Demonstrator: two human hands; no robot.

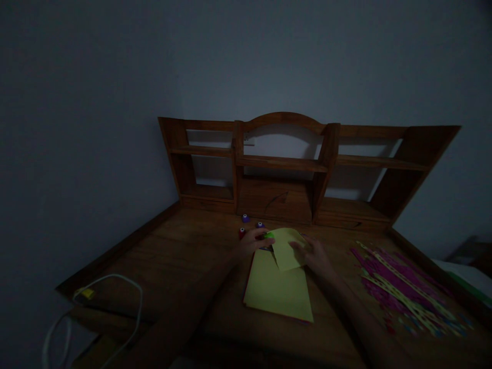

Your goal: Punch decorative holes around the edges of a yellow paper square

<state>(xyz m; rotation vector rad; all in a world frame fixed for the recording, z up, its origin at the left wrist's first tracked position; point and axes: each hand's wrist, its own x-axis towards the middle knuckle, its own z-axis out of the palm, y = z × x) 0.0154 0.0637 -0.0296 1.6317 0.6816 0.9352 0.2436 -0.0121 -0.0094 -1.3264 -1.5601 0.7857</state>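
A stack of yellow paper sheets (277, 288) lies on the wooden desk (184, 256) in dim light. My right hand (313, 254) is closed on a smaller yellow piece of paper (287, 249) above the stack's far end. My left hand (252, 240) rests with curled fingers on a small green punch (269, 235) at the paper's far left corner. Small purple punches (245, 218) and a red one (242, 231) stand just beyond my left hand.
A wooden shelf unit (284, 164) with open compartments stands at the desk's back against the wall. A heap of purple and yellow punched paper strips (395, 282) lies at the right. A white cable (126, 307) with a yellow tag loops over the near left edge.
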